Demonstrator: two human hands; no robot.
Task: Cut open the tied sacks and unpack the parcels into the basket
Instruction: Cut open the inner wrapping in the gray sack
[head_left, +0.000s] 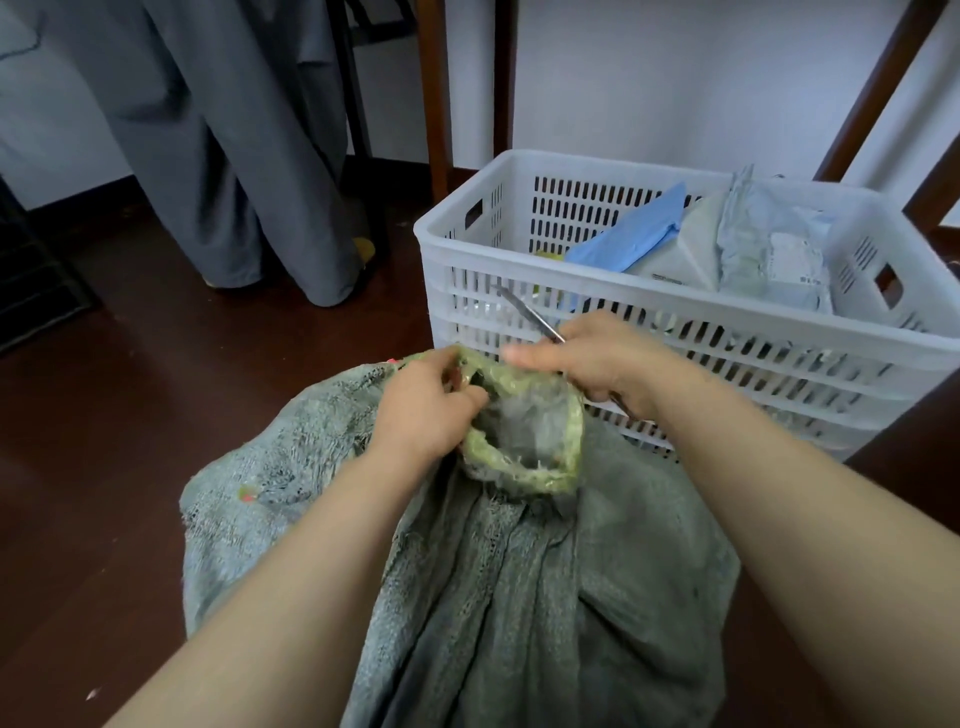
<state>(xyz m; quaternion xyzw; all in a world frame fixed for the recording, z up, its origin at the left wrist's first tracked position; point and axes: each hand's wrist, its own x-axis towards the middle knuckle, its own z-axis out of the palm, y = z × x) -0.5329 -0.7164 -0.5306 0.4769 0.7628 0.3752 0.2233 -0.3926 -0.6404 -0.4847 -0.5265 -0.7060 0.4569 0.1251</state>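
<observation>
Two hands (423, 410) (597, 364) hold one sack (519, 597), one scissors (524, 312), near three parcels (628, 228) (685, 249) (774, 254).

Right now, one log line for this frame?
left hand: grips sack mouth | right hand: holds scissors | basket: parcels inside

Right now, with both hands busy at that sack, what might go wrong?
1. The right hand grips the scissors while working at the mouth of the woven sack, close to the left hand; a slip might nick it.
2. The blades jut toward the white plastic basket and might snag in its slots.
</observation>
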